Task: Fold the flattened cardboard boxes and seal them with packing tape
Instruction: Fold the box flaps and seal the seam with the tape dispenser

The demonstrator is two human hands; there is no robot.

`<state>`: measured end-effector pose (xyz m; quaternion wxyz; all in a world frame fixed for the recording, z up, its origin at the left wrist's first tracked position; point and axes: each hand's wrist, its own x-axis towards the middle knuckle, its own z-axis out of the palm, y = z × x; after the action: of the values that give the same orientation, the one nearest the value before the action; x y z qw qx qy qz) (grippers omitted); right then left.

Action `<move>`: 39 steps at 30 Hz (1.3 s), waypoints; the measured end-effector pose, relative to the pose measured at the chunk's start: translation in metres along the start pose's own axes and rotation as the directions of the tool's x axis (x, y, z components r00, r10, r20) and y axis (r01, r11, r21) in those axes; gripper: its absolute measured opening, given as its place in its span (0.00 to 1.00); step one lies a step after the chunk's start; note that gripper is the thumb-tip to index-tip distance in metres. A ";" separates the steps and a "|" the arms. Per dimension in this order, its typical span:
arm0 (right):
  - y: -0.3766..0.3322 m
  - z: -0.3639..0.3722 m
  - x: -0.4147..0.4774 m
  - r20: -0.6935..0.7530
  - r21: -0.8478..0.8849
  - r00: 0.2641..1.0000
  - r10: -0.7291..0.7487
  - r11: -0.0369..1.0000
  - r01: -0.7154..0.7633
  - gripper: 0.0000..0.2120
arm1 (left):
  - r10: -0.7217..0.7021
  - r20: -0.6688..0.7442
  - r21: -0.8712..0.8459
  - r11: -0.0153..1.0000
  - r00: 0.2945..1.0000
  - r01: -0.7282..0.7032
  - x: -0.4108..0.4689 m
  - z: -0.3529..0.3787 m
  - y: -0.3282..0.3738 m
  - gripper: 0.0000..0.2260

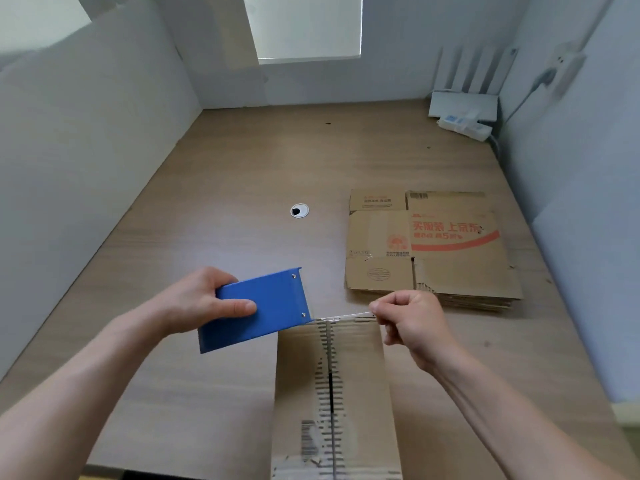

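Observation:
A folded cardboard box (360, 382) stands at the near edge of the table, its top flaps closed along a torn centre seam. My left hand (204, 299) grips a blue tape dispenser (263, 308) just above and left of the box's far edge. My right hand (412, 320) pinches the end of a clear tape strip (346, 317), stretched from the dispenser across the box's far edge. A stack of flattened cardboard boxes (433, 247) with red print lies on the table to the right.
The wooden table (225, 174) has a round cable grommet (299, 210) in its middle. White partition walls stand left, right and behind. A white router (464, 102) and a power strip (464, 126) sit in the back right corner.

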<state>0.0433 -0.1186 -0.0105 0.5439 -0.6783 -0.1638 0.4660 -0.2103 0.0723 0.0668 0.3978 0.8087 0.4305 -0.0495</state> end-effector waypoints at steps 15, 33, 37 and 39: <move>0.028 0.003 0.005 -0.185 -0.152 0.982 -0.032 0.988 0.004 0.09 | -0.081 0.093 0.047 0.996 0.992 0.077 0.025 -0.018 -0.034 0.21; 0.041 0.030 -0.028 0.381 -0.869 0.854 -0.354 0.177 0.461 0.36 | -0.112 0.093 0.064 0.992 0.989 0.106 0.036 -0.002 -0.042 0.22; 0.057 0.025 -0.023 0.406 -0.907 0.903 -0.143 0.057 0.417 0.38 | -0.092 0.111 0.054 0.995 0.989 0.087 0.033 -0.003 -0.041 0.20; 0.059 0.025 -0.025 0.408 -0.907 0.900 -0.151 0.046 0.419 0.38 | -0.093 0.123 0.042 0.995 0.988 0.088 0.026 -0.006 -0.046 0.22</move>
<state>-0.0062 -0.1434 -0.0516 0.0169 -0.7656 -0.6156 0.1860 -0.2299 0.1079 0.0320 0.4063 0.7909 0.4400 -0.1259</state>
